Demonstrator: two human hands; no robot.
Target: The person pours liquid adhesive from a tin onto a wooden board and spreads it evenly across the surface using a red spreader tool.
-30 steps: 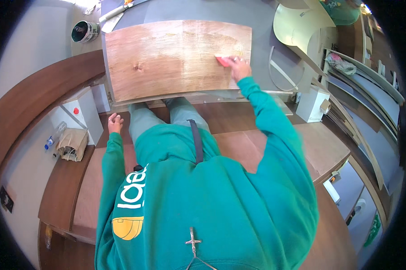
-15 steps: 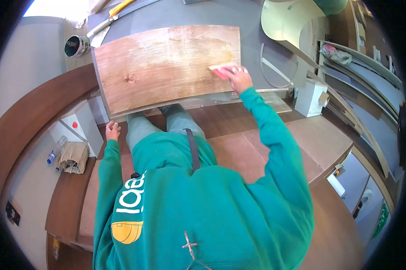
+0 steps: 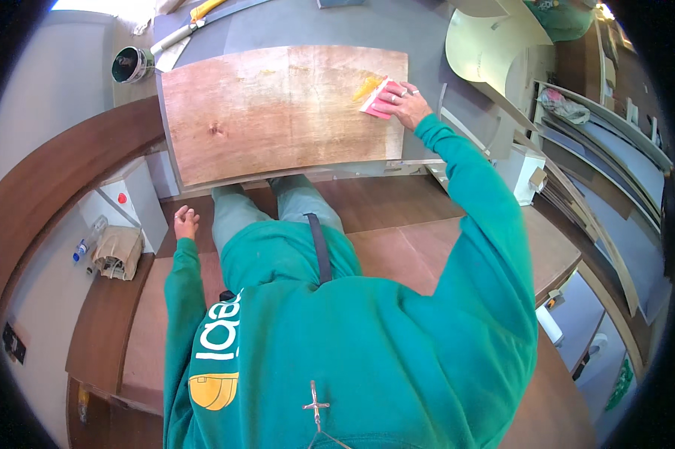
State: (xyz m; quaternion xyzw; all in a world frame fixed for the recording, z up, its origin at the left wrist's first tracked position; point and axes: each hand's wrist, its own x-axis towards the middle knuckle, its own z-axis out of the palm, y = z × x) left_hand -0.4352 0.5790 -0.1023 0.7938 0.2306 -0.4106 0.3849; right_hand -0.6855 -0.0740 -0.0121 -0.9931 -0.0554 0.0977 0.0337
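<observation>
The right hand grips a pink scraper near the right end of the board, fingers laid across it. They cover much of the scraper, so its full outline cannot be made out; a white edge shows on its left side. Just beside it lies a yellow smear, whose near side meets the scraper and may run on beneath it. Whether the scraper's edge presses on the wood or is lifted slightly, this angle does not tell.

The board lies flat on the grey tabletop, its near edge toward the person's legs, which it hides lower down. The tabletop itself is cut off above.

The left hand hangs part-open near the board's near left corner, fingers loosely bent; its palm is small and hard to read. Left of it stand a white box and a paper bag, whose contents are too small to name.

At the upper left, a tool with a long blade runs out of view at the top. The dark inside of the tub conceals what it holds. The right sleeve blocks part of a pale strip. At the upper right, a green thing is cut off and cannot be identified.
</observation>
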